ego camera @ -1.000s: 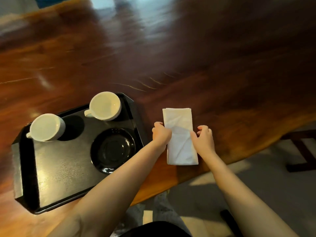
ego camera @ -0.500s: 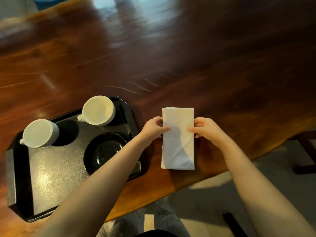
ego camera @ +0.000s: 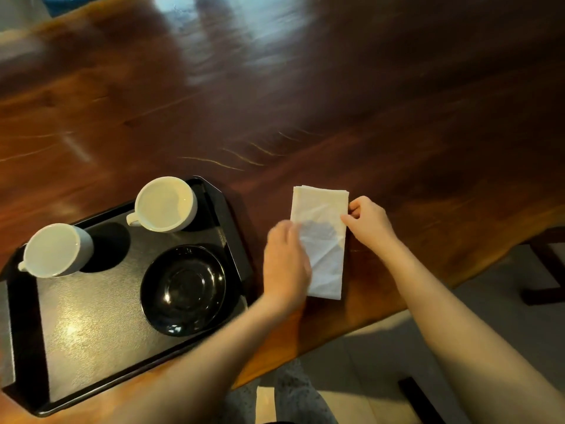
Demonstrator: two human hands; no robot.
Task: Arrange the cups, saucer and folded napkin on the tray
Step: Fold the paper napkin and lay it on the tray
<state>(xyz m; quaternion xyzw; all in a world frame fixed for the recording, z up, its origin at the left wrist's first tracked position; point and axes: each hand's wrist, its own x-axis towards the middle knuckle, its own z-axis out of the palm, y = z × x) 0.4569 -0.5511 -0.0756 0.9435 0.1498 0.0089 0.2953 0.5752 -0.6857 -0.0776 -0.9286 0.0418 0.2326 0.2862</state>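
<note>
napkin (ego camera: pixel 324 240), folded, flat on wooden table (ego camera: pixel 336 102) just right of black tray (ego camera: pixel 27 332). left hand (ego camera: pixel 286 264) blurred, laid over its left edge, grip unclear. right hand (ego camera: pixel 368 223) pinching right edge. two white cups (ego camera: pixel 166 203) (ego camera: pixel 56 249) and black saucer (ego camera: pixel 183 290) on tray.

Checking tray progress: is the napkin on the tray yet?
No. The napkin lies folded on the table, beside the tray.

White napkin (ego camera: pixel 321 234), black tray (ego camera: pixel 24 332)
</note>
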